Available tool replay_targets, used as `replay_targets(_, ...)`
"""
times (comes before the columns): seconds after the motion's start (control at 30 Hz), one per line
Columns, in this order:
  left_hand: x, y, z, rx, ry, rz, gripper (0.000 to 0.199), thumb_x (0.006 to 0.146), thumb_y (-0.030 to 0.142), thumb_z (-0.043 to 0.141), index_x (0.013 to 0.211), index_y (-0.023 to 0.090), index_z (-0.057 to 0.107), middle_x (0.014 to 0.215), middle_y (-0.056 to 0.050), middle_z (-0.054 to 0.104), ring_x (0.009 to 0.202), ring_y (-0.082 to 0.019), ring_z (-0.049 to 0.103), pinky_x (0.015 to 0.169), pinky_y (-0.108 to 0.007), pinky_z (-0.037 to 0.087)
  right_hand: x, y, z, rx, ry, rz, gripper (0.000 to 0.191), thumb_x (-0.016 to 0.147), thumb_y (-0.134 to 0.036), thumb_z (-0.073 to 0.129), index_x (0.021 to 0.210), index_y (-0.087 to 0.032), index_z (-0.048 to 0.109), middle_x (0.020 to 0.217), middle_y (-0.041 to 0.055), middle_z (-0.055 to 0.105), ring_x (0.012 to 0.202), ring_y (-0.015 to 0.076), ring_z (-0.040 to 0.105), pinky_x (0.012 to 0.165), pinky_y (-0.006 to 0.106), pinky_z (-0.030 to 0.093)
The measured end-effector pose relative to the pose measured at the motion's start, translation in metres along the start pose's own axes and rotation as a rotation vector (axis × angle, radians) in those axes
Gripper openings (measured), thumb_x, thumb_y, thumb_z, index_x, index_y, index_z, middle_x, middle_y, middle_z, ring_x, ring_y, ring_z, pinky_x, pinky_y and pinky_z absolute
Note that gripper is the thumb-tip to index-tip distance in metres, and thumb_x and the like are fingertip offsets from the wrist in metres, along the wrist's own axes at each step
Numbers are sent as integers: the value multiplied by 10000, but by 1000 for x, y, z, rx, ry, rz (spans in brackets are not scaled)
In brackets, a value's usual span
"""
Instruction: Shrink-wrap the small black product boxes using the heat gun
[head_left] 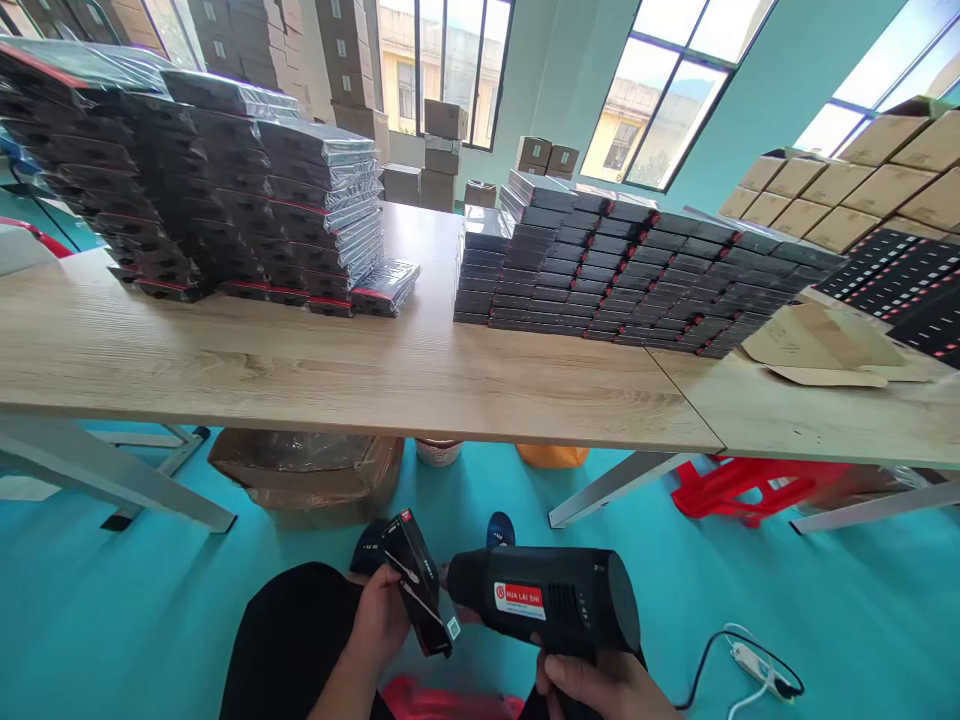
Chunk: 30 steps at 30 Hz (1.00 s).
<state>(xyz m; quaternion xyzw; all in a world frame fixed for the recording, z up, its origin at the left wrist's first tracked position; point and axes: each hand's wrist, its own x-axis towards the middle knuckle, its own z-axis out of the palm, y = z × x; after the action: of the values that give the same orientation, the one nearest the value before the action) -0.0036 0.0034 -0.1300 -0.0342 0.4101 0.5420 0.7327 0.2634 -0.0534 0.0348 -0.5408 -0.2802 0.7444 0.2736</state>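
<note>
My left hand (381, 617) is closed on a slim black box (420, 585) with red marks and a printed picture, held tilted over my lap. My right hand (592, 684) is wrapped round the handle of a black heat gun (551, 598) with a red and white label. The gun's nozzle points left and is close to the upper right side of the box; whether they touch I cannot tell.
On the wooden table (315, 365) stand film-wrapped black boxes (300, 205) at left and stacked dark boxes (600, 265) at right. Below are a carton (315, 480), a red stool (750, 485), table legs and a power strip (761, 665) with cables.
</note>
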Motion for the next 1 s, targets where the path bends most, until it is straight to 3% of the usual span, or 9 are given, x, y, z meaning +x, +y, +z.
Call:
replay_targets(0.27,-3,-8,3,130,-4,15,97,604,98,572,587,157,647,532,-38,626,498,-193,578,530,-314,471,10,-22,11,-53,2,-107,553,663,-533,806,1022,-141,649,753,30,661,598,174,589,504,292,444)
replay_targets(0.4,0,-13,0,145,-8,2,84,590,104,581,591,170,632,514,-22,605,479,-208,581,523,-332,476,13,-38,17,-106,2,-174,395,719,-468,759,912,-132,682,747,36,660,584,161,577,502,285,451)
replay_targets(0.5,1,-15,-1,140,-8,-1,81,590,105,585,560,179,597,493,-17,588,454,-204,565,504,-326,465,17,-48,16,-177,-29,-189,328,764,-444,708,817,-121,697,632,26,630,559,154,557,518,283,449)
replay_targets(0.63,-2,-15,-1,134,-9,-13,82,606,111,594,570,184,594,504,-18,595,466,-212,577,507,-328,464,20,-64,18,-225,-30,-167,308,765,-431,689,824,-128,697,609,17,628,571,160,567,522,280,444)
replay_targets(0.77,-3,-13,0,139,10,-21,88,600,108,579,556,183,590,487,-14,586,448,-206,569,499,-323,458,16,-81,29,-330,-66,-160,272,751,-422,635,687,-158,656,577,8,627,518,133,530,514,271,423)
replay_targets(0.9,1,-11,-1,118,25,-10,82,616,126,560,569,176,606,483,-16,585,439,-192,560,485,-304,443,3,-83,34,-428,-141,-70,77,682,-256,657,676,-183,683,493,-26,582,444,139,491,459,283,389)
replay_targets(1.0,3,-7,-2,89,47,9,96,697,183,590,607,179,622,481,-5,587,449,-189,572,495,-303,454,-10,-76,28,-441,-245,-40,131,629,-186,756,757,-211,738,634,-3,666,580,186,582,600,329,462)
